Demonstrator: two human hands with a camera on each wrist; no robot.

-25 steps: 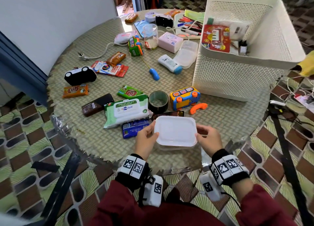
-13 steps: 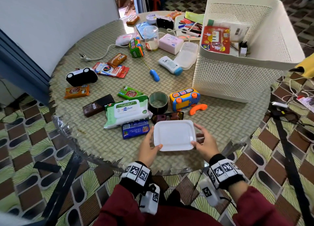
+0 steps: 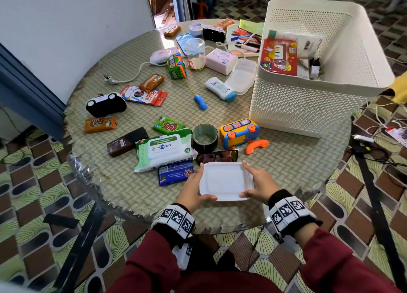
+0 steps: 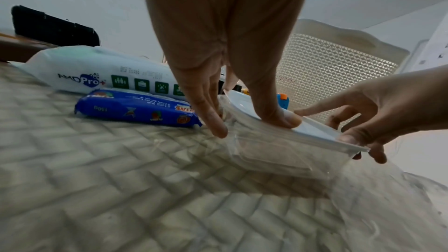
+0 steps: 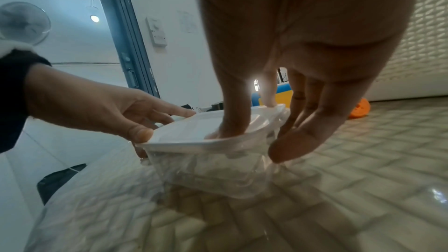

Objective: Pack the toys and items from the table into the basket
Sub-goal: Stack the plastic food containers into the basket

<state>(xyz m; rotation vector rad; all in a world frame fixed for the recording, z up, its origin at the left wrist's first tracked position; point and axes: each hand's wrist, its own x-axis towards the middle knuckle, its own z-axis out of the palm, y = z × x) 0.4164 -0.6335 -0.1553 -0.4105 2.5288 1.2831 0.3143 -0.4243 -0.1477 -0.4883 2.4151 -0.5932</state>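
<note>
Both hands, the left hand (image 3: 193, 188) and right hand (image 3: 261, 183), had lowered the lidded container (image 3: 225, 181) onto the table (image 3: 286, 167) at 6 o'clock, thumbs now clamping its white lid shut, seemingly readying it for the basket (image 3: 308, 107) at 2 o'clock.

The head camera is looking steeply down on the round table (image 3: 286, 173) from above its near edge. Both wrist cameras are sitting low and close (just above the tabletop), facing each other across the lidded clear box (image 4: 278, 152), which all three views share.
</note>
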